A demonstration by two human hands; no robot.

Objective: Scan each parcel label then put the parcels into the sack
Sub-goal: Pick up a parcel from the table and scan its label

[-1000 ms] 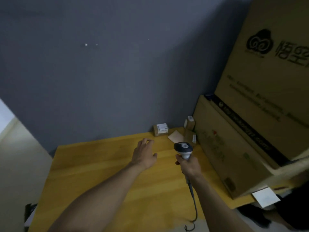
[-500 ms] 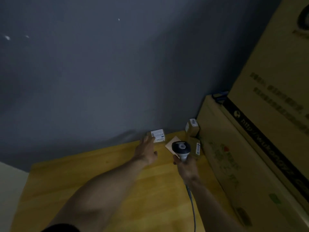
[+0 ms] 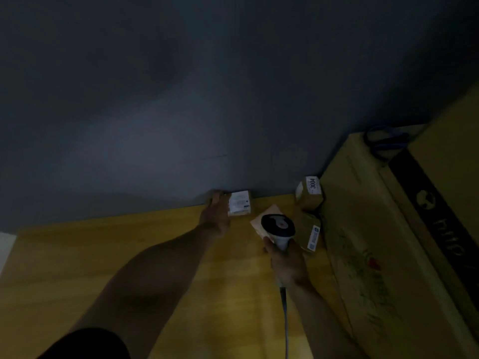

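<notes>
With the left hand against the side of a small parcel at the table's back edge, grip unclear, and the right hand wrapped round the scanner, the pick-up seems in hand; next its label must face the scanner.

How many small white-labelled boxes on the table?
3: one box at the wall, against the left hand; 3004 box and barcode box beside the large brown carton. More may hide.

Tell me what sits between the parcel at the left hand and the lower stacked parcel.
Head view: a flat tan packet lies there on the table, with the scanner over it.
</notes>
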